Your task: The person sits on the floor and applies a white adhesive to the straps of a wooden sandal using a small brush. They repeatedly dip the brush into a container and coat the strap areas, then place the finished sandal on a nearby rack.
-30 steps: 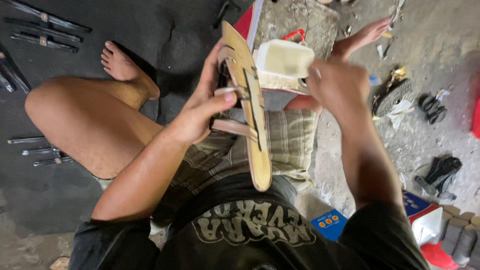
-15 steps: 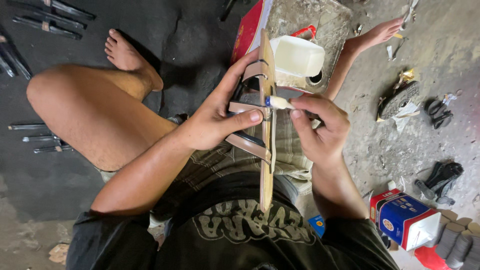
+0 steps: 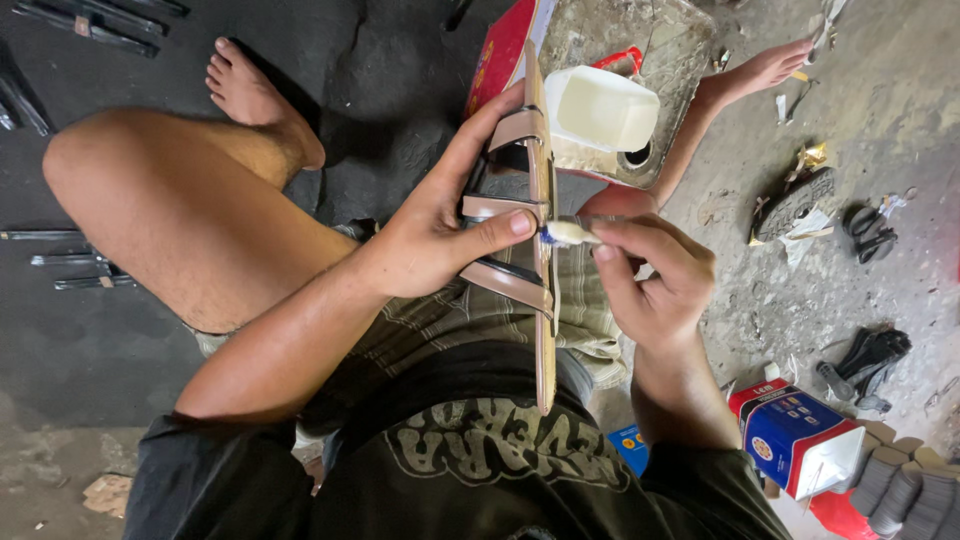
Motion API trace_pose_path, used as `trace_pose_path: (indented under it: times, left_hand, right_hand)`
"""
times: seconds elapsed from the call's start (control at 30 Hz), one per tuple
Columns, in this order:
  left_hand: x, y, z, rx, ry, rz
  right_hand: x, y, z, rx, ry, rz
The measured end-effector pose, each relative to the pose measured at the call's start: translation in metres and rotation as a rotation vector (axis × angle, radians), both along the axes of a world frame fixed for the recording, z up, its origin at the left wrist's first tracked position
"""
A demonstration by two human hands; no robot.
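A person sits on the ground with knees spread, seen from above, working on a tan strappy sandal held edge-on over the lap. The left hand is closed around the sandal from its strap side, fingers reaching up along the upper straps and the thumb pressed across the middle strap against the sole's edge. The sandal stands nearly upright, its toe pointing away from the body and its heel down toward the black printed shirt. Just beside the left thumb, the right hand pinches a small brush between thumb and curled fingers; the brush's pale tip touches the sole's edge right at the thumb. Beyond the hands, past the sandal's toe, a white plastic container sits on a worn tray with a red edge. Well off to the right of the right hand, dark sole pieces and scraps lie on the concrete floor, and nearer the right elbow stands a blue, white and red tin. Far to the left of the left hand, beyond the bare knee, metal tools lie on a dark mat.
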State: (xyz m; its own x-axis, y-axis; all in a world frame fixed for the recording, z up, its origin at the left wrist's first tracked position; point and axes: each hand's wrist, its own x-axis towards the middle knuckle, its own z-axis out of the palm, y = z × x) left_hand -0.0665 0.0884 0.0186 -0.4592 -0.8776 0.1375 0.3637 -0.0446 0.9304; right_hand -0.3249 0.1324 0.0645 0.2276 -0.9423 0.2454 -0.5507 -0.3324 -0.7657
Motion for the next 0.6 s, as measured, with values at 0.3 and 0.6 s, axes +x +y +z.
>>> trace_pose_path:
  times: [0.3,0.6]
  left_hand:
    - [0.002,0.0,0.003,-0.009,-0.04,-0.034]
    - [0.0,0.004,-0.004,-0.044,0.018,0.039]
  right_hand:
    - [0.005,-0.002,0.007,-0.02,0.023,0.001]
    - [0.006,0.001,-0.003,-0.018,-0.091,0.02]
